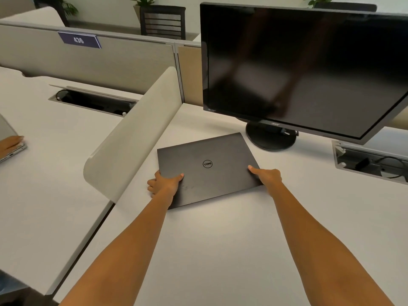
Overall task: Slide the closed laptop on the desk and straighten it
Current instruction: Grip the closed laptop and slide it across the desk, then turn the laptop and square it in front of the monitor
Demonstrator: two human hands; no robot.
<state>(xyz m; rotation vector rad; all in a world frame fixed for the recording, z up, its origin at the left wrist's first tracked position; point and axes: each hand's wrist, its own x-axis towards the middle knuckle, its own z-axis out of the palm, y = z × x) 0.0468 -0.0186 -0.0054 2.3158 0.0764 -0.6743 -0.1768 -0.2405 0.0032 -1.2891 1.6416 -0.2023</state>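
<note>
Both hands are already on the job over the white desk (231, 250): beyond them stands the dark monitor (309, 69) on its round stand, and between the two hands lies the closed laptop (207, 171), flat on the desk, lid shut and logo up. It sits visibly skewed, its near edge running at an angle to the desk's front, so I judge the grip made but the sliding and squaring-up largely left. Left hand (164, 184) clasps the near-left corner, thumb on the lid; right hand (268, 176) clasps the near-right edge likewise.
</note>
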